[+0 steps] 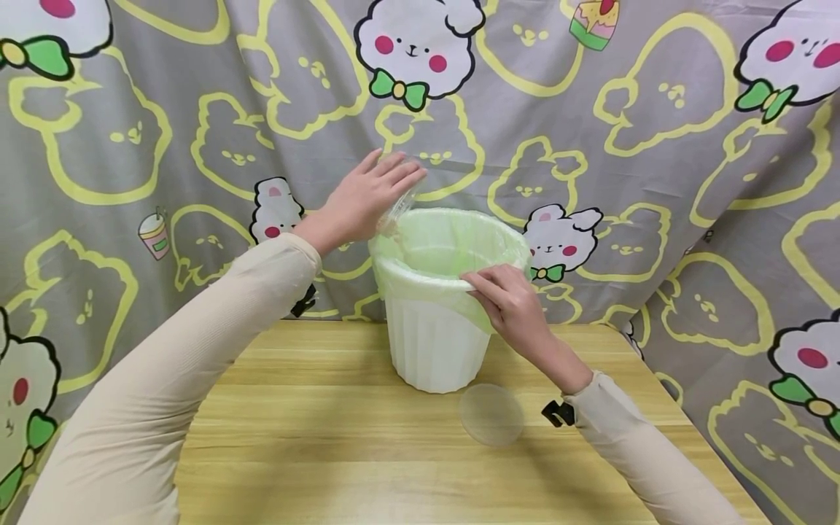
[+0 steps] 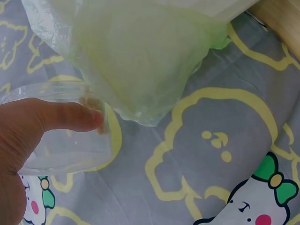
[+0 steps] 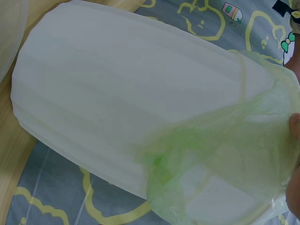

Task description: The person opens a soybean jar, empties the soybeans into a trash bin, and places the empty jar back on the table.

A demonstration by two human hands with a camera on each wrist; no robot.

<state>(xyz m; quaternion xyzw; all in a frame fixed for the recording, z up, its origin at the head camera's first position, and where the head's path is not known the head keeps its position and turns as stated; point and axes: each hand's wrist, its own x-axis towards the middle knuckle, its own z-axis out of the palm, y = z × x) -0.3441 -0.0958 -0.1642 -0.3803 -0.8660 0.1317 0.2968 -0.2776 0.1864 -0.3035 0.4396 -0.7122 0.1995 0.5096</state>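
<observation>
A white ribbed trash bin (image 1: 436, 343) stands upright, lined with a pale green trash bag (image 1: 420, 284) folded over its rim. My left hand (image 1: 364, 195) is at the bin's left rim and holds a clear plastic container (image 1: 398, 211), tipped on its side. In the left wrist view, the thumb (image 2: 70, 116) lies along the see-through container (image 2: 70, 152), and small beige bits show beside the thumb tip. At the front right of the rim, my right hand (image 1: 512, 302) pinches the bag's edge against the bin. Bag folds (image 3: 225, 145) hang down the bin wall there.
A round translucent lid (image 1: 491, 414) lies flat on the wooden table (image 1: 328, 452), in front of the bin. Close behind the bin hangs a grey curtain (image 1: 545, 44) with cartoon animals, which also runs along both sides.
</observation>
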